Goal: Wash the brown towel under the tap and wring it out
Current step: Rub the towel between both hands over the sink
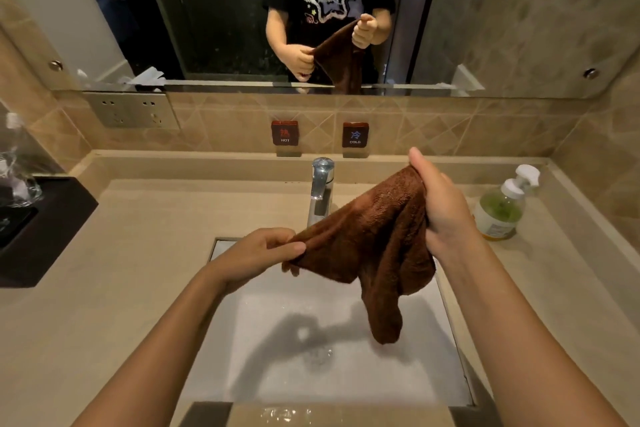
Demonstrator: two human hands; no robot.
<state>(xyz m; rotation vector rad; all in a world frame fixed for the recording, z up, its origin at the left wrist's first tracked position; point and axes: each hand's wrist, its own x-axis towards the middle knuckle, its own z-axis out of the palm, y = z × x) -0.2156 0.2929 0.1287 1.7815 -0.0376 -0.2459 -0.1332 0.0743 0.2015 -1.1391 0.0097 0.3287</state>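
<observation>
The brown towel [370,246] hangs spread between both hands above the white sink [263,340]. My left hand [263,253] pinches its lower left corner. My right hand [440,208] grips the upper right corner, held higher. A loose end of the towel droops toward the drain [320,354]. The chrome tap [321,191] stands just behind the towel; I see no water stream from it.
A green pump soap bottle [502,208] stands on the counter at right. A black tray [38,229] with glassware sits at left. HOT [284,133] and COLD [355,135] signs are on the tiled wall under the mirror [225,28].
</observation>
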